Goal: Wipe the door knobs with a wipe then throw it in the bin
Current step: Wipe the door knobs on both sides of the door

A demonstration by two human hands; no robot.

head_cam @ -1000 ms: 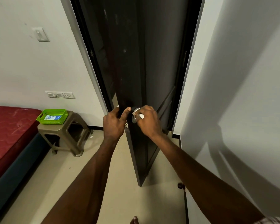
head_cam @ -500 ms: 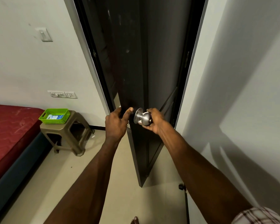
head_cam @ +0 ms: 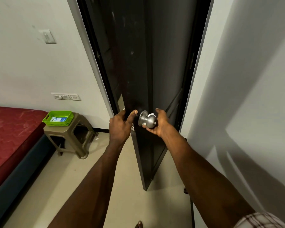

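Head view looks down along a dark door (head_cam: 135,71) standing edge-on and half open, and everything else is best placed from its steel knob (head_cam: 150,121). The right hand (head_cam: 160,124) sits just right of the knob and under it, palm cupped toward the ball, thumb raised above it and fingers curled beneath. The white wipe (head_cam: 152,115) shows as a small patch between that palm and the knob, with another scrap below the knob's stem, so the hand appears to press the wipe against the metal's far and lower side, the part hardest to reach. Just left of the knob, the left hand (head_cam: 120,125) grips the door's free edge, thumb laid on the near face and fingers wrapped round to the hidden side. That hold probably keeps the door from swinging while the other hand rubs. A second knob on the hidden face cannot be seen. Well left of the knob stands a plastic stool (head_cam: 69,137) carrying a green basket (head_cam: 58,118), beside a red mattress (head_cam: 11,129). No bin is visible, so wiping seems the step in hand.
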